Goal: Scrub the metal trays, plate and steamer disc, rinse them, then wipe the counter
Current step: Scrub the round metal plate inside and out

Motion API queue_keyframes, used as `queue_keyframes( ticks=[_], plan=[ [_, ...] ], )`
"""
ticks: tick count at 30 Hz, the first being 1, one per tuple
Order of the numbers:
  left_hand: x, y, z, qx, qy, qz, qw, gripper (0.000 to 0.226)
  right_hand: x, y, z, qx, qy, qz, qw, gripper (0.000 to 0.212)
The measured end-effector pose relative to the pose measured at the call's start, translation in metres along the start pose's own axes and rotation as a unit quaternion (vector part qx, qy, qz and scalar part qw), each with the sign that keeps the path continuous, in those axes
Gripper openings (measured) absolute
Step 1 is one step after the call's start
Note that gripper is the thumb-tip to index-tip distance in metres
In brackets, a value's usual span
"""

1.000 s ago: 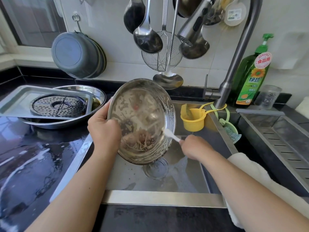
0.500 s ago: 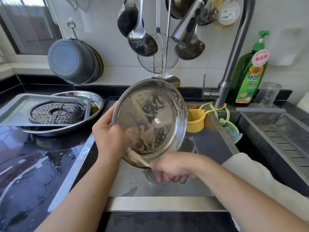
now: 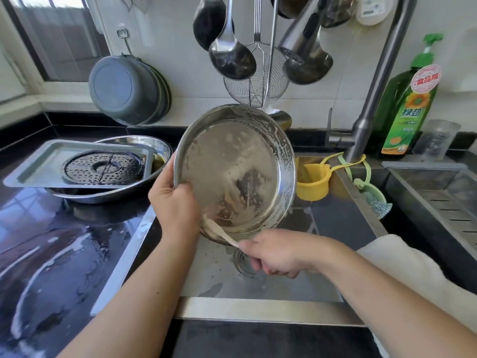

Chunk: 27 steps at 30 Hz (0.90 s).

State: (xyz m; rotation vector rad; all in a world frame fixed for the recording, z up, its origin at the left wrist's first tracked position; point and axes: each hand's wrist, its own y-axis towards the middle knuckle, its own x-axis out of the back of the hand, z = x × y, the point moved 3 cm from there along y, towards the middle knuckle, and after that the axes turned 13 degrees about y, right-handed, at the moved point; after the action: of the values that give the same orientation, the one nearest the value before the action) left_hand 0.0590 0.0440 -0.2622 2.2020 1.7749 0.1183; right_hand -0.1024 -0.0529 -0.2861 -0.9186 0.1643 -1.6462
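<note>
We are scrubbing the round tray (image 3: 233,174), gripped tilted over the sink (image 3: 258,310) by our left hand (image 3: 175,205), right hand (image 3: 277,253) pinching the brush (image 3: 219,232); rinsing probably follows.

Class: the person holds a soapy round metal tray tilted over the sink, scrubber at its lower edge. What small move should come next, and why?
Probably sweep the scrubber up across the round tray: suds and residue streak its face, and the left hand steadies its rim.
</note>
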Motion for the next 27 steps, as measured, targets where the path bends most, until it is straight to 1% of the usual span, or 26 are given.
queue_keyframes(
  ticks=[2, 5, 7, 8, 12, 13, 15, 19, 20, 24, 25, 27],
  plan=[
    [0.002, 0.003, 0.003, 0.027, -0.015, -0.017, 0.999, 0.073, 0.009, -0.003, -0.002, 0.002, -0.03, -0.011, 0.999, 0.05],
    [0.005, 0.004, 0.004, 0.065, -0.027, -0.042, 0.997, 0.074, 0.034, -0.009, -0.02, -0.053, -0.1, -0.043, 0.993, 0.047],
    [0.006, 0.004, 0.002, 0.073, -0.038, -0.054, 0.995, 0.075, 0.045, -0.01, -0.029, -0.074, -0.116, -0.072, 0.988, 0.046],
    [0.006, 0.004, 0.002, 0.079, -0.043, -0.059, 0.994, 0.075, 0.044, -0.01, -0.03, -0.075, -0.115, -0.073, 0.988, 0.046],
    [0.007, 0.006, 0.008, 0.093, -0.061, -0.07, 0.991, 0.075, 0.018, -0.006, -0.017, -0.058, -0.06, -0.011, 0.997, 0.045],
    [0.009, 0.007, 0.009, 0.092, -0.064, -0.07, 0.991, 0.076, 0.017, -0.006, -0.016, -0.06, -0.058, -0.008, 0.996, 0.045],
    [0.01, 0.008, 0.009, 0.089, -0.065, -0.075, 0.991, 0.075, 0.03, -0.006, -0.024, -0.082, -0.077, -0.032, 0.993, 0.045],
    [0.009, 0.007, 0.007, 0.099, -0.075, -0.083, 0.989, 0.076, 0.061, -0.007, -0.048, -0.147, -0.109, -0.108, 0.977, 0.044],
    [0.009, 0.006, 0.007, 0.104, -0.073, -0.082, 0.989, 0.075, 0.058, -0.006, -0.048, -0.152, -0.108, -0.099, 0.977, 0.043],
    [0.009, 0.003, 0.007, 0.111, -0.069, -0.078, 0.988, 0.073, 0.018, -0.004, -0.027, -0.114, -0.04, 0.0, 0.993, 0.045],
    [0.009, 0.003, 0.006, 0.113, -0.068, -0.078, 0.988, 0.072, 0.016, -0.004, -0.025, -0.109, -0.039, 0.008, 0.993, 0.046],
    [0.009, 0.003, 0.004, 0.116, -0.067, -0.078, 0.988, 0.072, 0.029, -0.005, -0.03, -0.12, -0.06, -0.01, 0.991, 0.046]
  ],
)
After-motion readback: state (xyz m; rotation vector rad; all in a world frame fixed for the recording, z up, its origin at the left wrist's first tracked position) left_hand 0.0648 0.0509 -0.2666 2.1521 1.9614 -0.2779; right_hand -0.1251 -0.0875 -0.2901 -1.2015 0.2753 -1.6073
